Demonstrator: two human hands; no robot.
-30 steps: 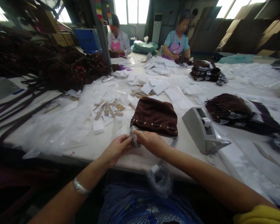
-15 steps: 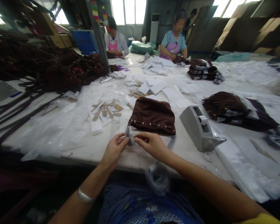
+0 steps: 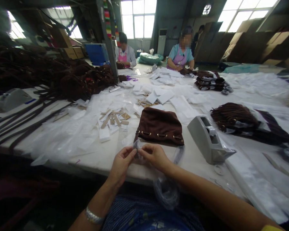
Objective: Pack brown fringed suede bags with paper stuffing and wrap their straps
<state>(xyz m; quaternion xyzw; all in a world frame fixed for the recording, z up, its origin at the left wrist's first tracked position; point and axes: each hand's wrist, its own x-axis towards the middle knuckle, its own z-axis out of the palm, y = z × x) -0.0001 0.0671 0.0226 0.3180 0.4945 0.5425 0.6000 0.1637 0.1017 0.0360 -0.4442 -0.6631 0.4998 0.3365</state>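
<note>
A dark brown drawstring bag (image 3: 160, 123) with gold eyelets lies flat on the white table, its eyelet edge toward me. From its left corner comes a strap (image 3: 136, 136), and clear plastic wrap (image 3: 137, 145) surrounds its lower part. My left hand (image 3: 121, 164) pinches this wrap between thumb and forefinger. Close against it, my right hand (image 3: 157, 157) is closed on the same wrap with its fingertips. At the bag's right corner another plastic-covered length (image 3: 178, 155) runs down to a plastic-wrapped coil (image 3: 167, 192) hanging at the table's front edge.
Right of the bag stands a grey tape dispenser (image 3: 208, 141). Stacked brown bags (image 3: 243, 122) lie farther right. Cardboard strips (image 3: 114, 118) and plastic sleeves (image 3: 60, 134) spread to the left, near a brown heap (image 3: 82, 77). Two co-workers sit at the far side, by a post (image 3: 112, 54).
The view has tilted up a little, so everything sits lower in the picture. Both hands stay together on the plastic wrap, with the fingertips slightly shifted. The bag stays in place.
</note>
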